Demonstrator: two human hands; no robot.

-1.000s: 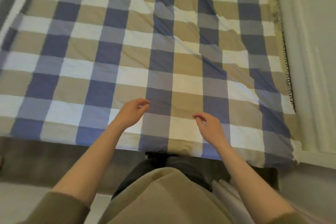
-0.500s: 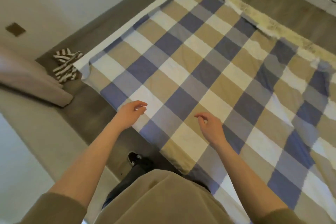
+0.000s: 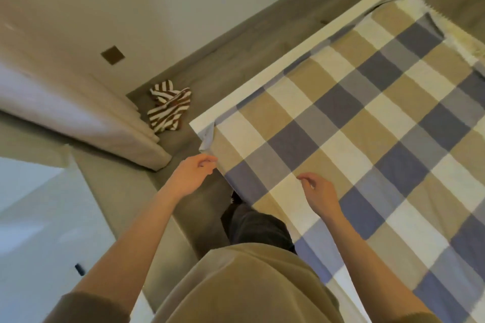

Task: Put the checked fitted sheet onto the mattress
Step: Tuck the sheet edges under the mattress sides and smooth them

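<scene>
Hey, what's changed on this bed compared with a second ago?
The view swung left to the near left corner of the checked sheet. The left hand moved off the sheet to just beside that corner's edge; the right hand stayed above the sheet. Nothing was taken or let go. The sheet still lies flat, both hands empty and loosely curled.

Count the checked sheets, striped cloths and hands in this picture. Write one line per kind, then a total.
Checked fitted sheet: 1
Brown-and-white striped cloth, on the floor: 1
Hands: 2, the left hand and the right hand
Total: 4
</scene>
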